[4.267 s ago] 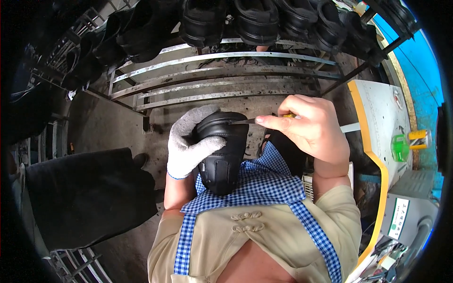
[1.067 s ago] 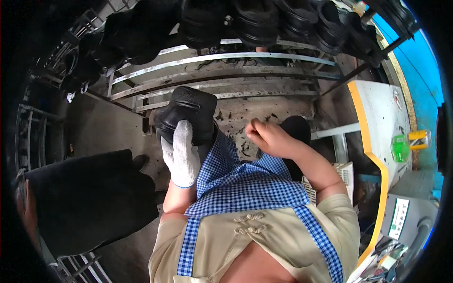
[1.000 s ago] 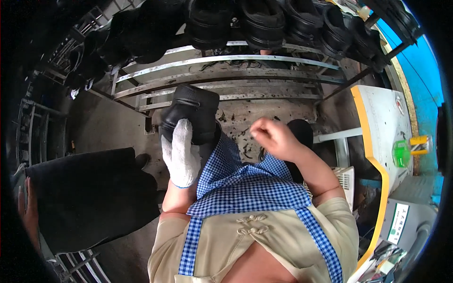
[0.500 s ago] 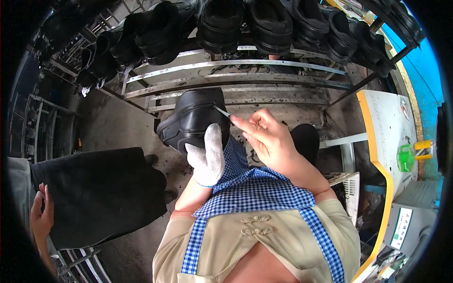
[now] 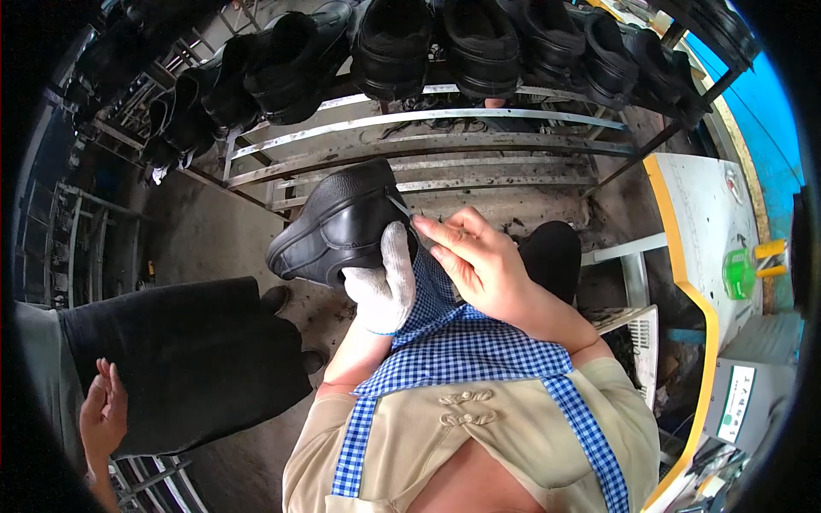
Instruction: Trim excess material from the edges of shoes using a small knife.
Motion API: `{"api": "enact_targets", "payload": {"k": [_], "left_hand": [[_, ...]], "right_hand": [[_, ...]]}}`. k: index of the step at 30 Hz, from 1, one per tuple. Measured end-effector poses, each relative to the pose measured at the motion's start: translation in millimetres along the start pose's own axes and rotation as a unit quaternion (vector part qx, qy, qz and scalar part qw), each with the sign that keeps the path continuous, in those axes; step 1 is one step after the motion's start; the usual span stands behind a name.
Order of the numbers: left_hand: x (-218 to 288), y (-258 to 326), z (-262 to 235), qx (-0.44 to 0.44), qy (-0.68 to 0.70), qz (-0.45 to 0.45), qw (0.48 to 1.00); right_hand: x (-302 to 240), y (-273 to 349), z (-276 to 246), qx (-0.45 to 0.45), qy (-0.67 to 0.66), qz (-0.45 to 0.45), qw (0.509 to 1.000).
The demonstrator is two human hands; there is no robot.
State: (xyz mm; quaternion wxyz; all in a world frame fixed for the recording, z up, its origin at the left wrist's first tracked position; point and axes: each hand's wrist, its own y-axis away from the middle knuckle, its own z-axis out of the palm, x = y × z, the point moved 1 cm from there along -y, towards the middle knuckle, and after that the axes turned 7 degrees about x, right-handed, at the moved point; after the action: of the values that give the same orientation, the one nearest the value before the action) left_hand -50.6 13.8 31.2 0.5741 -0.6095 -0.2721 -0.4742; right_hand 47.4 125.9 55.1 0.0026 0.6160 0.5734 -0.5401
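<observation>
Workshop floor under me is grey concrete, stained and gritty. Ahead stands a metal rack (image 5: 428, 145) of pale, worn angle-iron rails; its upper rail carries a row of black shoes (image 5: 479, 43), soles toward me. At my right sits a white machine housing (image 5: 718, 214) with a yellow edge band and a green part on top; behind it, a blue wall (image 5: 770, 111). At my lower left another person's dark trouser leg (image 5: 180, 359) and bare hand (image 5: 103, 415) come into view.

My left hand (image 5: 385, 282) wears a white knitted cotton glove, nubbly in texture. Its grip is closed around the heel end of a black shoe (image 5: 338, 222), held from beneath, above my lap and in front of the rack. The shoe is pebble-grained leather, rounded at the toe, with a thick smooth black sole; toe points left and slightly downward.

My right hand (image 5: 475, 256) is bare. Thumb and forefinger are pinched on a thin pale thread or strip (image 5: 398, 205) at the shoe's collar; I cannot tell exactly what it is. Remaining fingers are loosely spread.

I wear a blue-and-white checked apron (image 5: 453, 342) over a beige top.
</observation>
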Motion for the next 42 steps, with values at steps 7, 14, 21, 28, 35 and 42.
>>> {"api": "enact_targets", "payload": {"k": [7,14,21,28,35,42], "left_hand": [[-17,10,4,0.009,-0.019,0.02,1.0],[-42,6,4,0.044,0.021,0.029,0.998],[-18,6,19,0.076,0.047,0.004,0.996],[-23,5,18,0.077,0.054,0.024,0.995],[-12,9,21,0.009,0.065,-0.012,0.998],[13,5,6,-0.094,0.145,-0.226,0.959]], "right_hand": [[3,6,15,0.057,-0.037,-0.003,0.998],[6,-7,19,0.05,-0.052,0.019,0.997],[7,-1,33,0.097,-0.07,0.02,0.993],[3,-1,26,0.078,-0.06,0.015,0.995],[7,-13,17,0.068,-0.003,0.015,0.998],[30,-21,-5,0.071,-0.215,0.148,0.963]]}}
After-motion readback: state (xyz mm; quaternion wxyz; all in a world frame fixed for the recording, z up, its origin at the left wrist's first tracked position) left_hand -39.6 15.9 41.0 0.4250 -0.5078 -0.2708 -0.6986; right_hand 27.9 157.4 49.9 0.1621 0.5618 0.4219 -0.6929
